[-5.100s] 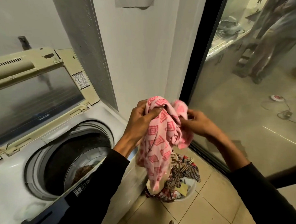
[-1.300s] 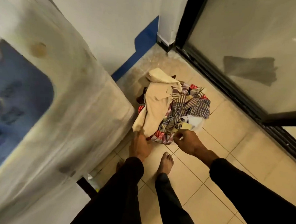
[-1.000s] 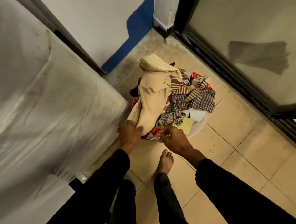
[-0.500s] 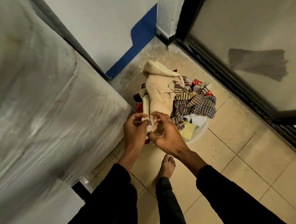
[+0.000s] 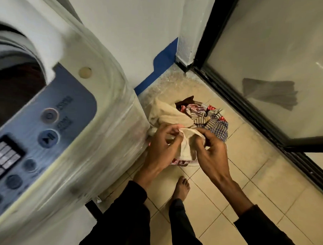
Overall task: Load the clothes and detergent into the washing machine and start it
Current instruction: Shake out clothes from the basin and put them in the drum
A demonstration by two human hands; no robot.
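Observation:
A cream cloth (image 5: pixel 185 143) hangs between my two hands above the laundry basket. My left hand (image 5: pixel 161 146) pinches its left edge and my right hand (image 5: pixel 209 153) grips its right edge. More of the cream fabric (image 5: pixel 168 115) trails back onto the pile of clothes (image 5: pixel 208 118), which holds striped, checked and red pieces. The white top-loading washing machine (image 5: pixel 94 131) fills the left side, its drum opening (image 5: pixel 15 80) dark and uncovered. Its blue control panel (image 5: pixel 39 125) with round buttons faces up.
The basket rim (image 5: pixel 185 164) shows just below my hands, tight against the washer's right side. My bare foot (image 5: pixel 181 189) stands on the beige tiled floor (image 5: pixel 246 180). A black-framed glass door (image 5: pixel 268 74) runs along the right. A white wall with a blue base lies behind.
The pink garment from five seconds ago is gone from my hands. I bent to the basket, took the cream cloth with both hands and lifted it. The view rose, showing the washer's top.

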